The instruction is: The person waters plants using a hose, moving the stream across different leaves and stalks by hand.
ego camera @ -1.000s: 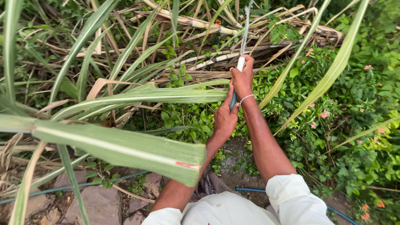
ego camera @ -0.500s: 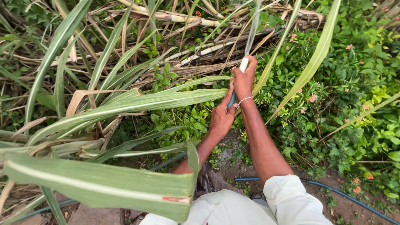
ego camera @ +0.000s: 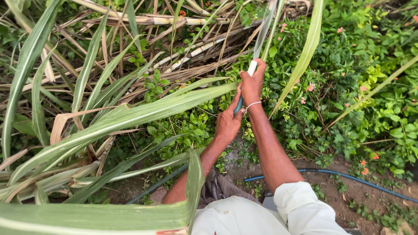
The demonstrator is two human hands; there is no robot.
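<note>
Among tall sugarcane leaves and low weeds, both hands meet at one upright stalk near the middle of the view. The right hand (ego camera: 252,85) is closed in a fist around the stalk's pale, stripped section (ego camera: 252,68), a white thread band at its wrist. The left hand (ego camera: 228,122) sits just below, fingers curled round the darker green lower part of the same stalk (ego camera: 238,105), where a long green leaf (ego camera: 143,113) branches off to the left.

By the look of it the stalk stands uncut: its upper part runs up out of the top edge, and its base is hidden behind the hands. Whether any leaf has been stripped cannot be told.

Room is tight on the left, where broad blades and dry, fallen canes (ego camera: 174,21) crowd close. To the right lies a low bank of pink-flowered shrubs (ego camera: 348,65), more open above. Behind the arms, bare soil carries a blue hose (ego camera: 344,176) running rightward.
</note>
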